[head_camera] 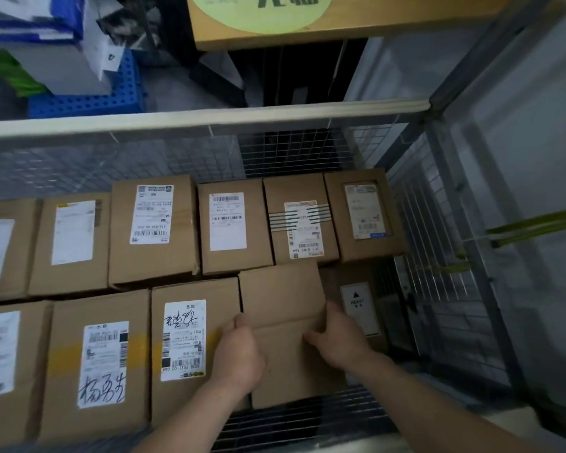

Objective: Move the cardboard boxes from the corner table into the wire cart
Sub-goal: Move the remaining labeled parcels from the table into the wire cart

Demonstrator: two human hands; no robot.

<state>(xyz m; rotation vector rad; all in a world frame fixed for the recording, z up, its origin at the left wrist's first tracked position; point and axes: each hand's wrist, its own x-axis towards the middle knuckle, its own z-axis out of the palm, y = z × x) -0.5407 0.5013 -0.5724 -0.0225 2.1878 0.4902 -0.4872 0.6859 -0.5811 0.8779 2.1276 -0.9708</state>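
— Where's the box now?

— Between my hands, already inside the wire cart [79, 168]: the plain cardboard box [285, 299], long axis running away from me. I can't tell whether its base is seated.

— Your grip?

— My left hand [239, 351] curls over its left edge and my right hand [337, 338] clasps the right. The handwritten-label box [193, 338] sits just left of my left hand, and the HEAVY-labelled box [360, 308] just right of my right.

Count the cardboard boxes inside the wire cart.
11. Six in the back row; five in front: three labelled boxes at left, the plain box gripped by left hand and right hand, the HEAVY box at right. Others may lie beneath or off-frame left.
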